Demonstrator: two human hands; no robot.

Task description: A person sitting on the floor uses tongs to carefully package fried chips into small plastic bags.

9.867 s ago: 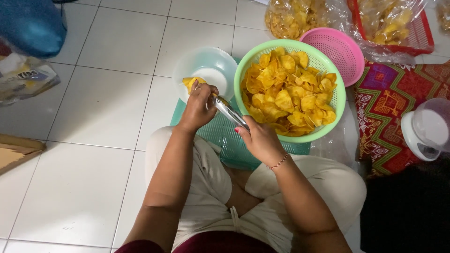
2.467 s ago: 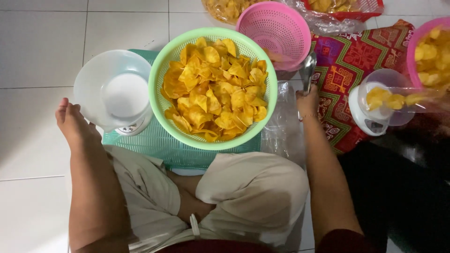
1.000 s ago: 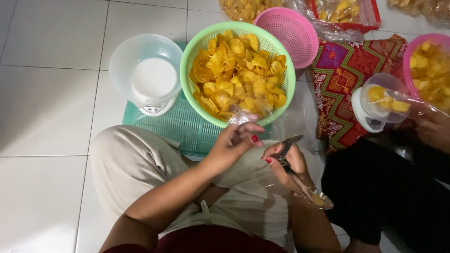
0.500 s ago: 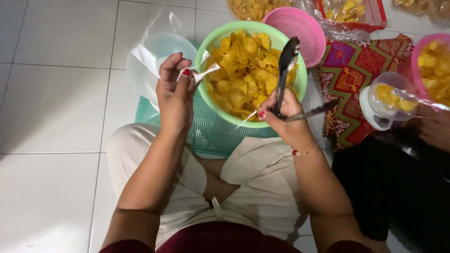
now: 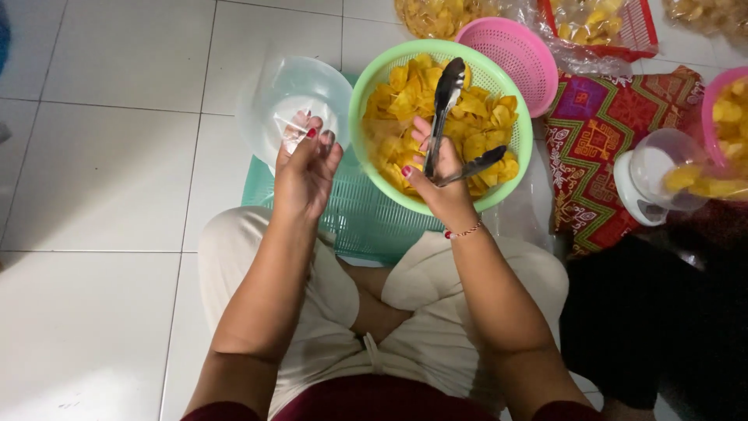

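Person sits cross-legged on white tile floor, view looking down at both hands. Landmark: green basket full of yellow chips, resting on a teal plastic grid tray.

Right hand sits at the basket's near rim, fingers wrapped round the hinge end of metal tongs. Tongs are spread wide: one arm points up across the chips twd the far rim, other arm angles off to the right over the chips. No chip seen between the tips. Thin bead bracelet on that wrist.

Left hand is just left of the basket, fingers part-curled, pinching a clear plastic bag (thin, crumpled, hard to trace its edges). Bag hangs over a translucent white bowl that stands touching the basket's left side, partly on the teal tray.

Behind the basket, to its right: an empty pink basket, touching or nearly so. Beyond that, a red crate and clear bags of more chips.

Right of the basket, well apart: patterned red cloth, then a small kitchen scale w/ bowl holding a few chips, and another pink basket at frame edge.
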